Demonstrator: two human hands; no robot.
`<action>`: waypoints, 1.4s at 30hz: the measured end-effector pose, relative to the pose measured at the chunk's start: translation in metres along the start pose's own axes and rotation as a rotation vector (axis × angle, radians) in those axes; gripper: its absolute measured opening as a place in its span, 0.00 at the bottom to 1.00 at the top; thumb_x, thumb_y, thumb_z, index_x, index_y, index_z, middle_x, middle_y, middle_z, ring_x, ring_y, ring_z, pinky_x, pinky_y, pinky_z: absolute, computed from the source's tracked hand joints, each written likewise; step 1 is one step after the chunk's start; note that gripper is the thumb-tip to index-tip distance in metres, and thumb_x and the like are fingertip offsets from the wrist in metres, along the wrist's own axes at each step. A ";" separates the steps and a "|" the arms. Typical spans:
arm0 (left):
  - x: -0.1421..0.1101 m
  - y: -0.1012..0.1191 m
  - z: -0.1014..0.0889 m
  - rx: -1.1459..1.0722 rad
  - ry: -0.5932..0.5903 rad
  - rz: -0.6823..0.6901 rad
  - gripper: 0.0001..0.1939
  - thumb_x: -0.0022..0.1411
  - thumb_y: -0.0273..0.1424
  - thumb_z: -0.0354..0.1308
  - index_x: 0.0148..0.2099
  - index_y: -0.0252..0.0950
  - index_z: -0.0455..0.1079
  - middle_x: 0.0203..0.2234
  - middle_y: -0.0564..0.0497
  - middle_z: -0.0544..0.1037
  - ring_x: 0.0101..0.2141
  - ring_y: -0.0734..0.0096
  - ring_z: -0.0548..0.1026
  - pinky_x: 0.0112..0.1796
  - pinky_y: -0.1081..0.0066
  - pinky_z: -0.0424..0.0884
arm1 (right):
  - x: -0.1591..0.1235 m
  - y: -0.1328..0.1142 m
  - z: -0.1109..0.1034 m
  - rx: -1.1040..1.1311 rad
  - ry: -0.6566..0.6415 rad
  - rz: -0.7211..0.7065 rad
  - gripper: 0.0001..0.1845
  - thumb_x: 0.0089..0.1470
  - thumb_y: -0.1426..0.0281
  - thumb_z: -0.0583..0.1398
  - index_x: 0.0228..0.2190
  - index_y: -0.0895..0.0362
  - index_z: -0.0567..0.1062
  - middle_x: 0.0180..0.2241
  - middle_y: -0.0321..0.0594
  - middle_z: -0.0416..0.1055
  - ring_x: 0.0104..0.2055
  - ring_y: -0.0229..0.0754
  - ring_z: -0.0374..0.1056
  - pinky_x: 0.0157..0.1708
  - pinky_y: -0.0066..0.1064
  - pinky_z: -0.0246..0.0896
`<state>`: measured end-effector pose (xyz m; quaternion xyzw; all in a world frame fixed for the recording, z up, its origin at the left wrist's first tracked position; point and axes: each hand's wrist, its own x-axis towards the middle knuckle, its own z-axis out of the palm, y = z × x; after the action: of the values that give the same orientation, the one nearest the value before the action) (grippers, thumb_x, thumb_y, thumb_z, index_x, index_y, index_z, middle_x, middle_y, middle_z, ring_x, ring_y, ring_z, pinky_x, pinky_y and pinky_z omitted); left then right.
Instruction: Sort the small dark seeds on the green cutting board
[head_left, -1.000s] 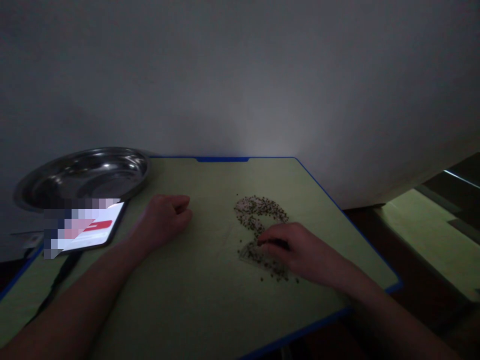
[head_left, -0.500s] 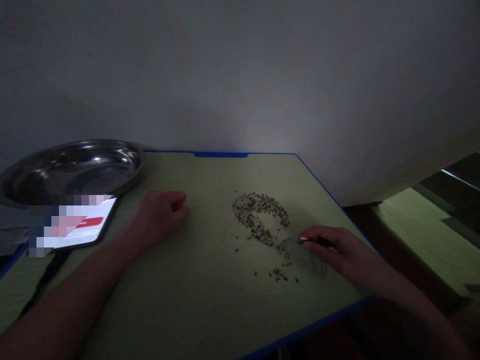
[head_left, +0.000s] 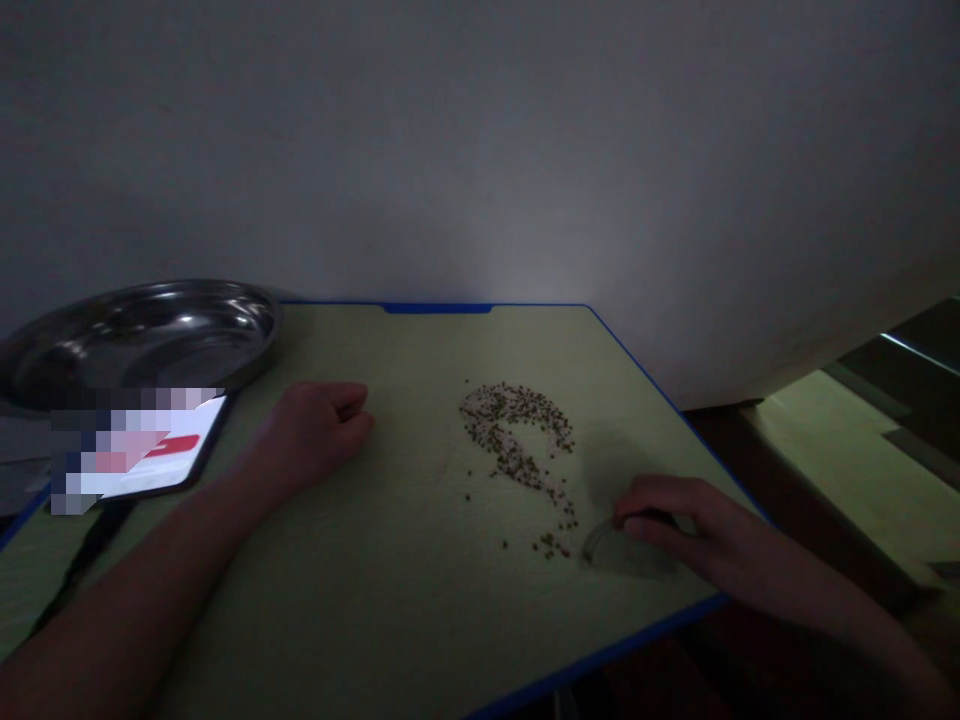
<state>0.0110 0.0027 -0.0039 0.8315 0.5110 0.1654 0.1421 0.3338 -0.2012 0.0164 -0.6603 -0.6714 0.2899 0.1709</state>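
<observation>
A pale green board with a blue rim (head_left: 390, 590) lies in front of me in dim light. A curved heap of small dark seeds (head_left: 517, 435) sits right of its middle, with a thin trail running toward the near right. My right hand (head_left: 690, 530) rests by the board's right edge, fingers curled on a small clear flat piece (head_left: 611, 545) pressed to the board at the trail's end. My left hand (head_left: 319, 430) lies on the board left of the seeds in a loose fist, with nothing visible in it.
A steel bowl (head_left: 142, 335) stands at the far left beside the board. A lit phone (head_left: 146, 450) lies in front of the bowl with a dark cable running toward me. A wall rises directly behind the board. Another pale green surface (head_left: 847, 450) lies lower right.
My right hand has slid from the seed heap toward the near right edge with the clear piece, leaving a thin trail of seeds. My left hand has stayed put.
</observation>
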 end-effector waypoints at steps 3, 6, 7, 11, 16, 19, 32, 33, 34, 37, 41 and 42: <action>-0.001 0.002 -0.002 0.011 0.000 0.006 0.12 0.49 0.31 0.45 0.18 0.39 0.46 0.13 0.59 0.51 0.19 0.77 0.54 0.23 0.72 0.49 | 0.004 0.002 -0.002 0.004 0.005 0.030 0.14 0.60 0.59 0.55 0.35 0.51 0.77 0.37 0.39 0.77 0.41 0.44 0.71 0.42 0.35 0.65; -0.001 0.001 -0.003 0.014 -0.011 0.013 0.13 0.49 0.30 0.46 0.18 0.38 0.45 0.13 0.59 0.51 0.19 0.78 0.54 0.24 0.72 0.49 | 0.006 0.002 -0.002 0.010 0.044 0.080 0.14 0.60 0.58 0.55 0.35 0.52 0.76 0.36 0.38 0.76 0.39 0.44 0.70 0.40 0.35 0.64; 0.000 0.001 -0.003 0.011 -0.018 0.016 0.13 0.49 0.30 0.46 0.18 0.38 0.45 0.13 0.59 0.51 0.19 0.78 0.54 0.24 0.72 0.49 | 0.007 0.001 0.000 0.007 0.047 0.086 0.14 0.60 0.58 0.54 0.35 0.52 0.76 0.35 0.38 0.76 0.38 0.43 0.70 0.38 0.35 0.64; 0.000 0.001 -0.002 0.007 -0.021 0.015 0.12 0.49 0.30 0.45 0.18 0.38 0.45 0.13 0.59 0.51 0.19 0.78 0.54 0.24 0.72 0.49 | 0.014 -0.008 0.011 -0.004 0.032 0.071 0.13 0.60 0.62 0.53 0.31 0.54 0.75 0.30 0.38 0.75 0.32 0.42 0.70 0.32 0.33 0.63; -0.001 0.003 -0.002 0.007 -0.039 0.007 0.13 0.49 0.30 0.46 0.18 0.38 0.46 0.13 0.59 0.52 0.19 0.77 0.55 0.23 0.72 0.49 | 0.029 -0.021 0.030 0.036 0.034 0.038 0.10 0.59 0.66 0.54 0.31 0.55 0.74 0.28 0.37 0.74 0.29 0.39 0.68 0.28 0.31 0.61; -0.001 0.002 -0.002 0.017 -0.030 0.015 0.12 0.49 0.30 0.46 0.18 0.38 0.46 0.13 0.59 0.52 0.19 0.77 0.55 0.24 0.72 0.49 | 0.040 -0.033 0.040 0.029 0.027 -0.003 0.08 0.58 0.68 0.55 0.31 0.55 0.74 0.27 0.37 0.74 0.29 0.39 0.68 0.28 0.30 0.60; 0.001 0.000 0.003 0.050 -0.029 0.036 0.13 0.49 0.28 0.47 0.18 0.38 0.46 0.13 0.58 0.52 0.19 0.77 0.54 0.24 0.71 0.48 | 0.028 -0.033 0.024 0.013 0.010 -0.052 0.12 0.60 0.64 0.54 0.31 0.53 0.75 0.28 0.37 0.75 0.30 0.40 0.70 0.30 0.30 0.64; 0.002 -0.001 0.003 0.053 -0.035 0.033 0.13 0.48 0.28 0.47 0.18 0.38 0.46 0.13 0.58 0.52 0.19 0.77 0.54 0.24 0.71 0.48 | 0.022 -0.028 0.022 -0.003 0.012 -0.036 0.13 0.60 0.63 0.54 0.30 0.52 0.76 0.29 0.38 0.76 0.31 0.41 0.70 0.31 0.31 0.65; 0.002 -0.001 0.003 0.056 -0.037 0.025 0.13 0.48 0.28 0.47 0.18 0.38 0.46 0.13 0.58 0.52 0.19 0.77 0.54 0.24 0.71 0.48 | 0.015 -0.023 0.021 -0.022 0.025 -0.021 0.13 0.60 0.61 0.54 0.31 0.52 0.77 0.30 0.39 0.77 0.32 0.43 0.71 0.32 0.32 0.66; 0.002 0.001 0.003 0.063 -0.040 0.002 0.13 0.48 0.27 0.47 0.18 0.38 0.45 0.13 0.58 0.51 0.20 0.76 0.54 0.25 0.71 0.48 | -0.007 -0.008 0.021 -0.083 0.139 0.012 0.14 0.56 0.56 0.57 0.34 0.49 0.79 0.35 0.43 0.79 0.37 0.48 0.73 0.36 0.37 0.70; 0.000 0.002 0.003 0.051 -0.038 -0.006 0.13 0.49 0.27 0.47 0.18 0.38 0.46 0.13 0.58 0.51 0.20 0.76 0.54 0.25 0.71 0.48 | -0.025 0.006 0.024 -0.116 0.191 0.044 0.14 0.54 0.55 0.59 0.35 0.47 0.80 0.37 0.41 0.79 0.38 0.49 0.74 0.39 0.39 0.72; 0.000 0.002 0.003 0.046 -0.035 -0.002 0.13 0.48 0.28 0.47 0.18 0.38 0.46 0.13 0.58 0.51 0.20 0.76 0.54 0.25 0.71 0.48 | -0.026 0.006 0.025 -0.122 0.189 0.043 0.14 0.54 0.54 0.59 0.35 0.47 0.80 0.37 0.41 0.79 0.38 0.49 0.74 0.39 0.39 0.72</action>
<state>0.0139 0.0014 -0.0054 0.8367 0.5130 0.1387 0.1321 0.3255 -0.2313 -0.0027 -0.7080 -0.6545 0.1885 0.1868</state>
